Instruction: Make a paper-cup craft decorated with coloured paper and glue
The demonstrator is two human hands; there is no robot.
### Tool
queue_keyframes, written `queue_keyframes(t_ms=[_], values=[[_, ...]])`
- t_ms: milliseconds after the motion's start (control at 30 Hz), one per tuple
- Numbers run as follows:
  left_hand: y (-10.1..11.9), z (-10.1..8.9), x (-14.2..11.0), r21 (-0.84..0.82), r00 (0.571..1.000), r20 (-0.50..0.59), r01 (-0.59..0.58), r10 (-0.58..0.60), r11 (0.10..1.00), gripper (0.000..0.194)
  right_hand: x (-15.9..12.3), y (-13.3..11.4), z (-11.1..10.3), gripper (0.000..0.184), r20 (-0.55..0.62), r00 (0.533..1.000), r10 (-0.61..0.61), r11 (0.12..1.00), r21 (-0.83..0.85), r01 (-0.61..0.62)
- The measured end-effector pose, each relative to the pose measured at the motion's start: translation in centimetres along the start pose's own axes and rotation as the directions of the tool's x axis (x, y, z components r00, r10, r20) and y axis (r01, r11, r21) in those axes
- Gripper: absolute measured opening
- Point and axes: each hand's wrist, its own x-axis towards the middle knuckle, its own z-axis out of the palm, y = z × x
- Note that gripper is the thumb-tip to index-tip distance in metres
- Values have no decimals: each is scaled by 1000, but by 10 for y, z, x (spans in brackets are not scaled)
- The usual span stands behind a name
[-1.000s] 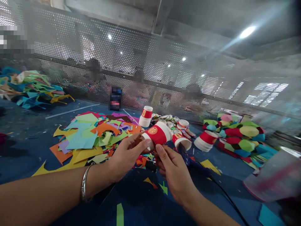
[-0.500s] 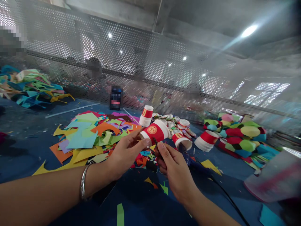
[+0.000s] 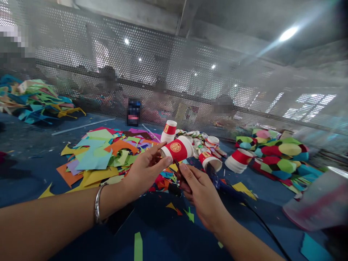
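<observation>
A red-and-white paper cup (image 3: 178, 149) with a gold emblem lies tilted on its side in the air, gripped at its left end by the fingers and thumb of my left hand (image 3: 143, 172). My right hand (image 3: 199, 190) is closed around dark scissors (image 3: 178, 167), whose tips point up against the lower side of the cup; their handles are hidden in the fingers. Just behind the held cup stands an upright stack of similar cups (image 3: 168, 131). Another cup (image 3: 210, 161) lies with its mouth towards me, right of the scissors.
Coloured paper scraps (image 3: 95, 154) spread over the blue table (image 3: 89, 232). Cut cup pieces (image 3: 195, 136) pile up behind. Stacked cups (image 3: 239, 160), coloured paper balls (image 3: 282, 156) and a translucent container (image 3: 318, 203) stand right. A phone (image 3: 133, 111) leans against the perforated screen (image 3: 163, 54).
The held cup has shifted slightly left and turned a little with my left hand. My right hand has stayed close under it, with the scissors now pointing more upwards.
</observation>
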Motion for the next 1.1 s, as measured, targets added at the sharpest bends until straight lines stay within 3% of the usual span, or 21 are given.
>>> queue_keyframes(t_ms=[267,500,700,933,1100], values=[[-5,5,-5,70,998,57,-28,24,997,68,1,2,1,47,-24,1000,-20,999,45,21],[5,7,-15,372,998,-5,-54,60,927,64,-2,7,3,47,-71,996,-47,998,35,49],[4,5,-13,380,997,13,-78,79,922,66,0,7,5,47,-90,993,-71,997,28,74],[7,-4,-8,519,971,81,-233,224,822,62,-1,4,6,47,-89,996,-1,994,108,11],[1,-2,-5,444,989,46,-146,141,884,62,-1,-2,6,46,-30,995,93,983,162,-87]])
